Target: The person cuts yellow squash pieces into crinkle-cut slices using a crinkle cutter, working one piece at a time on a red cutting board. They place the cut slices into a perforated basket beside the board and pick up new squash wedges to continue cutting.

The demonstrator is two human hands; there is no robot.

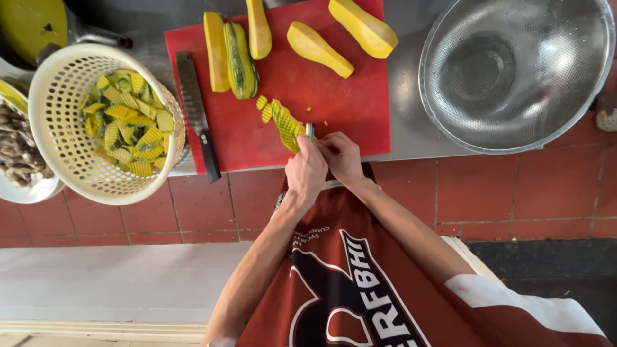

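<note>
My left hand point(306, 170) presses on the end of a yellow squash piece point(286, 125) that is cut into crinkled slices on the red cutting board point(347, 103). My right hand point(344, 157) sits close beside it, closed around a small cutter whose metal blade point(310, 130) shows between the two hands. A few loose crinkled slices point(262, 109) lie just beyond the cut piece. Several squash halves, yellow point(319, 49) and one green-striped point(241, 59), lie at the far side of the board.
A black-handled knife point(198, 115) lies along the board's left edge. A cream plastic basket point(64, 122) of cut squash stands at the left, next to a white dish of brown pieces point(19, 154). A large metal colander point(517, 71) sits at the right. Red tiles front the counter.
</note>
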